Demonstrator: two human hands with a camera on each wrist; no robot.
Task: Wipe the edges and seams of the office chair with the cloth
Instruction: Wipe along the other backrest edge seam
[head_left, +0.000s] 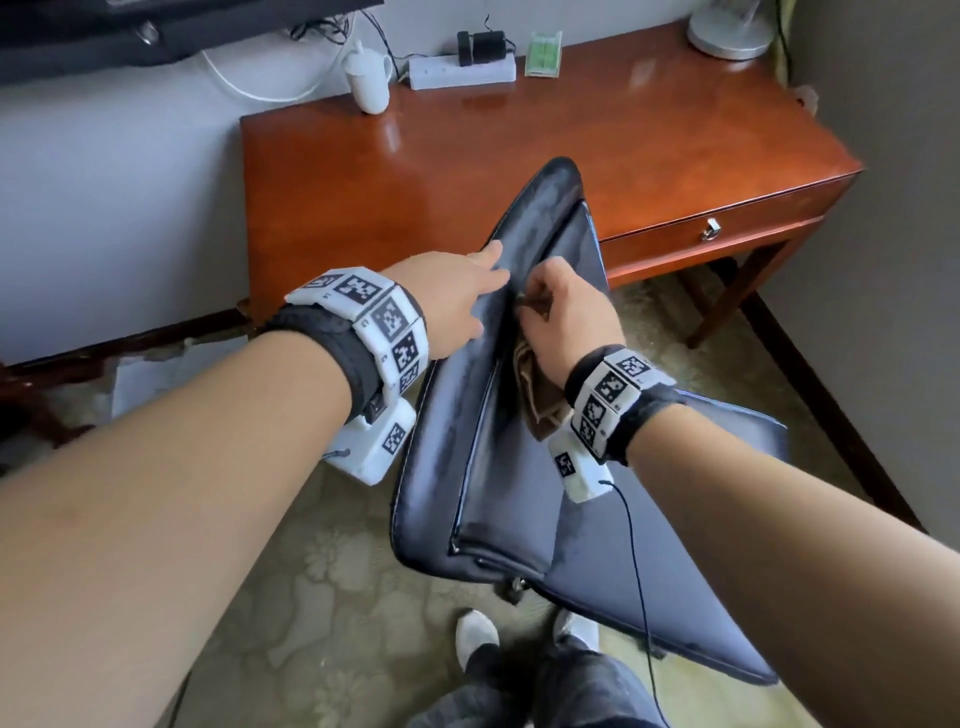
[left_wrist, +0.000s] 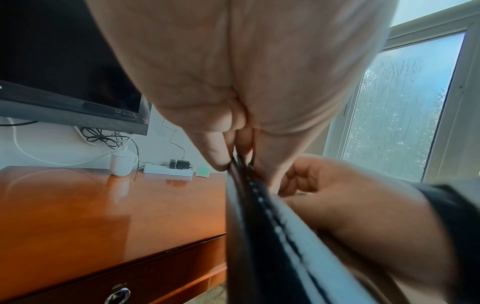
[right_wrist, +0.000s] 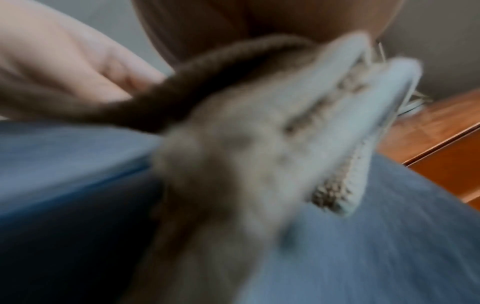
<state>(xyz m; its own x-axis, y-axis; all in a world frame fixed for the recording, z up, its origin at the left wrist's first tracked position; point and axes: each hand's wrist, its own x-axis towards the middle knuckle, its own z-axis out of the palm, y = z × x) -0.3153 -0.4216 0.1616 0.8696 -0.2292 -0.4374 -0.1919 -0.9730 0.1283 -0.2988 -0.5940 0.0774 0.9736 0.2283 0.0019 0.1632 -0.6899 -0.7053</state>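
Observation:
A dark blue-black leather office chair (head_left: 498, 467) stands before me, backrest edge-on, its seat (head_left: 675, 597) at lower right. My left hand (head_left: 483, 280) pinches the backrest's upper edge, thumb on one side and fingers on the other; the left wrist view shows this grip (left_wrist: 233, 162) above the white-stitched seam (left_wrist: 262, 205). My right hand (head_left: 535, 306) grips a bunched brown cloth (head_left: 540, 395) against the front of the backrest, just right of the left hand. In the right wrist view the cloth (right_wrist: 259, 144) is blurred and fills the middle, with the left hand (right_wrist: 78, 72) behind it.
A glossy wooden desk (head_left: 519, 156) stands close behind the chair, carrying a white mug (head_left: 370, 78), a power strip (head_left: 462, 73), a green packet (head_left: 543, 53) and a lamp base (head_left: 727, 31). Its drawer (head_left: 711, 228) faces right. My feet (head_left: 475, 636) stand on patterned carpet by the chair.

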